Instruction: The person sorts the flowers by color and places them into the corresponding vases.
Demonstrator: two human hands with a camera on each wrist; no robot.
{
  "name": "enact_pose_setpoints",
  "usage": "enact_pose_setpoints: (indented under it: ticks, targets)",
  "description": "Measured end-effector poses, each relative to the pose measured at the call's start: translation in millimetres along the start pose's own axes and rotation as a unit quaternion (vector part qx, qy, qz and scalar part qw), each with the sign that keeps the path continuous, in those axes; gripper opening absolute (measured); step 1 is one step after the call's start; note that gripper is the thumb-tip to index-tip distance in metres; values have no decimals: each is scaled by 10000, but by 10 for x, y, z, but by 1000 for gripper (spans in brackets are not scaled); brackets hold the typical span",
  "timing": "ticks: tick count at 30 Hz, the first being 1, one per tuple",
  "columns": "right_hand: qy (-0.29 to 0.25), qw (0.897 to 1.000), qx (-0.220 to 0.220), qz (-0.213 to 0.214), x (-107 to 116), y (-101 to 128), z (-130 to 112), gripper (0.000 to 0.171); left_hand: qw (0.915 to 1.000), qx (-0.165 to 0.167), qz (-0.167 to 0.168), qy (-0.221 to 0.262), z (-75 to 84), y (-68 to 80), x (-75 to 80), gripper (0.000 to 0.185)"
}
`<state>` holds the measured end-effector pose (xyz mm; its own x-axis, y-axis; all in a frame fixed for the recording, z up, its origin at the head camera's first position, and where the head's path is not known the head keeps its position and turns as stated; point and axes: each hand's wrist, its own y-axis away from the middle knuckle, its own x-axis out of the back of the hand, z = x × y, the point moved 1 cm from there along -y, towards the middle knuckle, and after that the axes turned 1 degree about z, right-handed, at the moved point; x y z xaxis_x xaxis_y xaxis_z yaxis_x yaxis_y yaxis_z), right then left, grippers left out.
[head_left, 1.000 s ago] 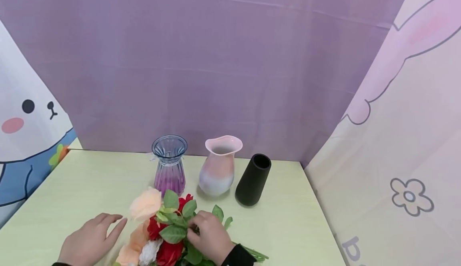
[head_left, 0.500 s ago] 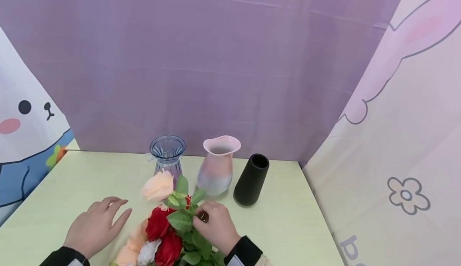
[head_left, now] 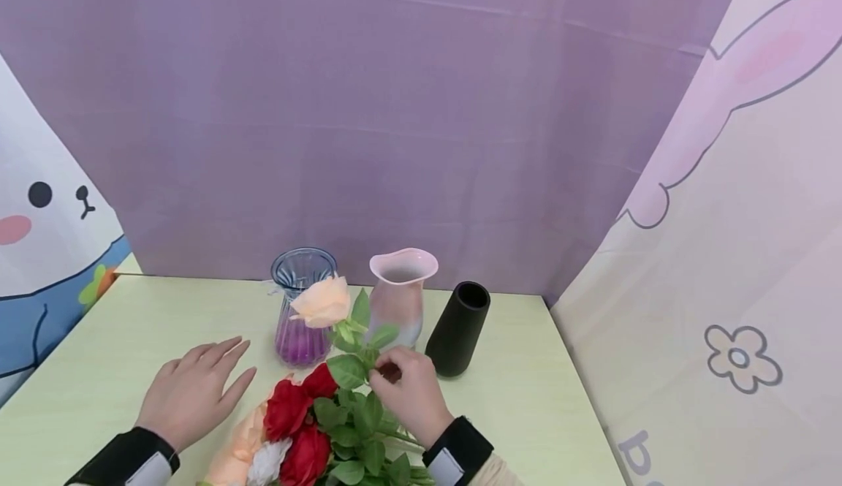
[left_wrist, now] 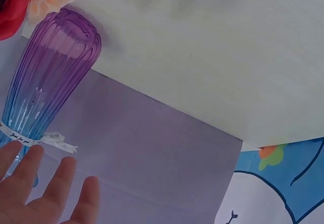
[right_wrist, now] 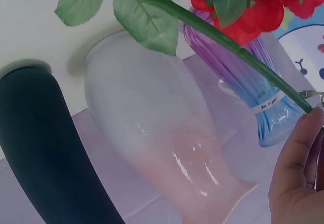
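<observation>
bouquet (head_left: 309, 435) cut by bottom edge, peach rose (head_left: 324, 302) hiding glass vase (head_left: 301, 310)

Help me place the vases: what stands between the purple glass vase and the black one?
The pink vase, in the head view, between purple glass vase and black vase.

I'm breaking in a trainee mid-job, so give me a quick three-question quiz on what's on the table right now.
1. True or false: the right hand pinches the stem of the peach rose.
2. Which vase stands farthest right in the head view? A) glass vase B) pink vase C) black vase
3. Fill in: the left hand rests open on the ____, holding nothing.

Key
1. True; the rose is lifted clear of the bunch.
2. C.
3. Table.
</observation>
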<state>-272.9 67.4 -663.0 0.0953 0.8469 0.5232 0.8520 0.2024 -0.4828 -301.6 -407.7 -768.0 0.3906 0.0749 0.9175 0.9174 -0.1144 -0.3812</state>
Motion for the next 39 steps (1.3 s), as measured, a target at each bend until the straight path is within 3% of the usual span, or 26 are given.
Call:
enact_pose_setpoints:
  ticks: [6, 13, 18, 23, 29, 39]
  targets:
    - [-131, 9996, 57, 236, 165, -130, -60, 17, 9999, -30, 128, -80, 83, -76, 26, 85]
    - [-254, 9987, 72, 438, 281, -256, 127, 18, 9997, -145, 186, -85, 216, -223, 107, 84]
    - [-311, 9977, 6, 605, 439, -330, 161, 18, 9991, -338, 191, -198, 226, -348, 224, 85]
    - [-373, 9973, -204, 594, 589, -382, 335, 19, 9987, -414, 250, -159, 189, -444, 402, 85]
    - [-822, 9943, -459, 494, 794, -488, 473, 19, 9984, -427, 360, -107, 149, -590, 585, 88]
    - [-1323, 9882, -583, 499, 985, -570, 711, 23, 9973, -605, 370, 208, 364, -672, 669, 90]
